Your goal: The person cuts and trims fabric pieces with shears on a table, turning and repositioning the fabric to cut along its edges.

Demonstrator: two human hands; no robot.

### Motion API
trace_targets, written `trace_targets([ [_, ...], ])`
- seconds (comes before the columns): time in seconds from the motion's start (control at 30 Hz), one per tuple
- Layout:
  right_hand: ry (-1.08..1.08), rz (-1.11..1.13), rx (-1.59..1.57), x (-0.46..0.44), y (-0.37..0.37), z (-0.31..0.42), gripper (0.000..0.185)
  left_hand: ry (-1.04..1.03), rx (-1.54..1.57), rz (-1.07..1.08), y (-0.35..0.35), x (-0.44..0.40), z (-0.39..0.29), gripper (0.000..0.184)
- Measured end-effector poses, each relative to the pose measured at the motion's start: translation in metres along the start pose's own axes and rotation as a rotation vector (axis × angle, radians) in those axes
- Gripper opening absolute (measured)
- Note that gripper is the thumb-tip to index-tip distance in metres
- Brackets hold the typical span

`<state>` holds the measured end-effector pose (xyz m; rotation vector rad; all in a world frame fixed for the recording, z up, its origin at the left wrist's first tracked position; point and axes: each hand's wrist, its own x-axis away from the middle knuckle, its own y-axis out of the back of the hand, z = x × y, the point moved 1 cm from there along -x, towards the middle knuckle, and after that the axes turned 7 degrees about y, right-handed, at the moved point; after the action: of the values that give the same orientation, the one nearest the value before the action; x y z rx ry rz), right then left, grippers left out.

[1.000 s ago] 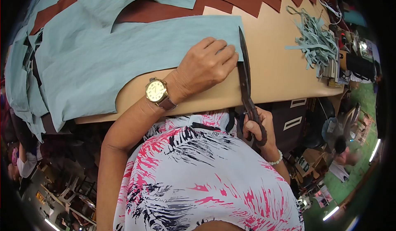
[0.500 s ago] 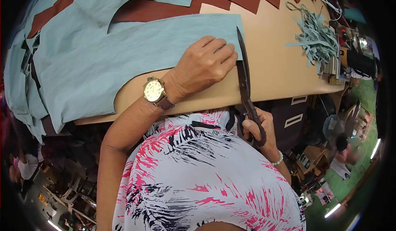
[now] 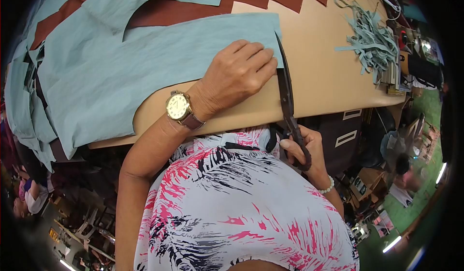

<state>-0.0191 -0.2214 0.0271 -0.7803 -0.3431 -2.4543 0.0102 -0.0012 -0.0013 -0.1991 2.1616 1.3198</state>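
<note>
A light blue cloth piece [image 3: 159, 53] lies across the table, its straight end towards the right. My left hand [image 3: 239, 73], with a watch on the wrist, rests on that end, its fingers curled closed at the cloth's lower corner; the fingertips are partly hidden. Below the table edge, my right hand [image 3: 311, 150] is closed round the handles of large dark scissors [image 3: 286, 97]. Their blades point away from me and lie along the cloth's right end, close to my left fingers. How far the blades are apart is hard to make out.
Reddish-brown material [image 3: 188, 12] with zigzag edges lies at the back of the tan table [image 3: 333, 73]. A heap of thin light blue strips [image 3: 369, 41] sits at the right. More light blue pieces [image 3: 24, 102] hang over the left edge. Dark drawers [image 3: 333, 138] stand below.
The whole view has shifted very slightly. My hands keep nearly the same places, and the scissors remain at the cloth's right end.
</note>
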Motion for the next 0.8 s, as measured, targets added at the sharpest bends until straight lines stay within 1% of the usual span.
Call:
trace_targets([
  [0.1,-0.019,0.008,0.035,0.001,0.002,0.000,0.026,0.043,0.034,0.002,0.000,0.000,-0.001,0.021],
  [0.2,0.032,0.054,-0.131,0.001,0.002,0.000,0.025,0.064,0.074,0.004,0.000,-0.001,0.000,0.022],
  [0.6,0.098,0.031,-0.129,-0.019,-0.010,0.013,0.028,0.042,0.133,0.026,0.002,-0.001,-0.001,0.023],
  [0.8,0.049,0.000,-0.089,-0.015,-0.011,0.016,0.027,0.034,0.150,0.025,0.005,-0.004,-0.002,0.022],
])
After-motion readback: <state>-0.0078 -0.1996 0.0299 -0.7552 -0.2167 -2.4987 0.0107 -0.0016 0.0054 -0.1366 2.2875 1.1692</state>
